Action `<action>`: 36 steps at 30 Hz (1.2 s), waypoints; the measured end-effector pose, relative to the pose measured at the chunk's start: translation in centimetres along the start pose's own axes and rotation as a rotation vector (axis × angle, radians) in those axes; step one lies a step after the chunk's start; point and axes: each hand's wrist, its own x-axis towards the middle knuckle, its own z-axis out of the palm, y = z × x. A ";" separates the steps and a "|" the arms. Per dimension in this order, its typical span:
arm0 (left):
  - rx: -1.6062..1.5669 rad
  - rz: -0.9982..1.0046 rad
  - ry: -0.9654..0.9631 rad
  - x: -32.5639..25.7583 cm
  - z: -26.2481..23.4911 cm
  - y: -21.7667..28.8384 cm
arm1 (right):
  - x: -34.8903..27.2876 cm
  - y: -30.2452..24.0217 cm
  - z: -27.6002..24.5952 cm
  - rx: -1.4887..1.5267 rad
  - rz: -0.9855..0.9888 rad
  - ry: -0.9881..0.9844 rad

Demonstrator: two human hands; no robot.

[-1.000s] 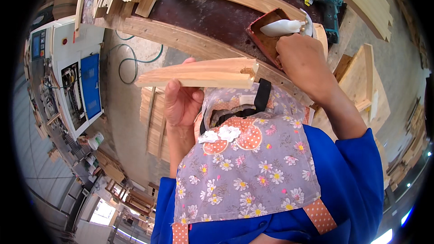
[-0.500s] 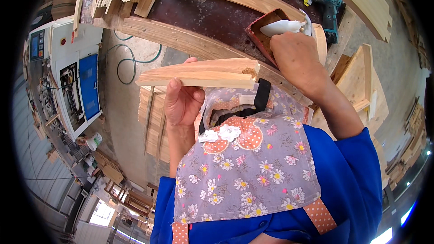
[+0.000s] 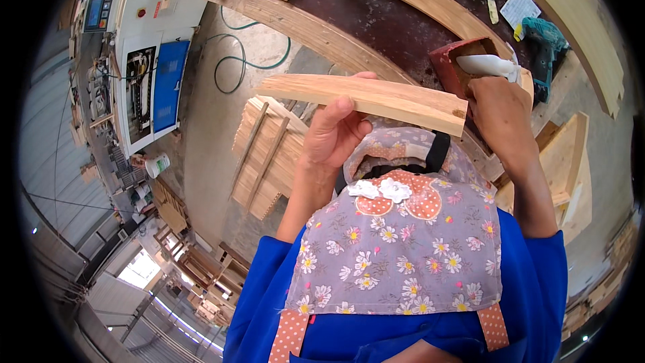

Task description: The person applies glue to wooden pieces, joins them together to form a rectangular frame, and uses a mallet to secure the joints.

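Observation:
My left hand point(image 3: 334, 131) grips a slightly curved, pale wooden piece point(image 3: 376, 99), thumb on the near side and fingers behind. A small dark spot marks its right end. My right hand point(image 3: 500, 111) is closed with its fingers curled, just right of that end and against the near side of a red open box point(image 3: 449, 70). Whatever its fingers hold, if anything, is hidden. A white tapered plastic thing point(image 3: 487, 65), perhaps a bottle, lies across the box just beyond the right hand.
Past the box lie a teal power drill point(image 3: 543, 44), a paper sheet point(image 3: 519, 5) and a flat scraper-like strip point(image 3: 491, 3). Long boards point(image 3: 571, 23) edge the dark tabletop point(image 3: 396, 17). Stacked slats point(image 3: 265, 154) stand below left, near a green hose point(image 3: 232, 70) and white machine point(image 3: 138, 60).
The view has shifted, so the scene sits further right. The wooden piece has tilted, its right end now lower. My right hand has drawn back from the white thing toward the wood's end.

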 end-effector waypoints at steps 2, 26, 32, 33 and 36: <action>-0.018 0.003 0.011 0.0 0.0 -0.1 | -0.2 -0.2 -0.3 0.027 -0.004 0.038; -0.162 -0.047 -0.102 0.7 -1.1 -0.6 | -2.8 -0.8 -5.0 0.889 -0.315 0.356; -0.175 -0.062 -0.106 0.7 -1.1 -0.6 | -2.9 -0.9 -4.6 0.875 -0.311 0.340; -0.178 -0.062 -0.104 0.7 -1.0 -0.6 | -2.9 -0.8 -4.6 0.871 -0.318 0.340; -0.196 -0.058 -0.102 0.8 -0.9 -0.6 | -2.9 -0.9 -4.8 0.882 -0.321 0.348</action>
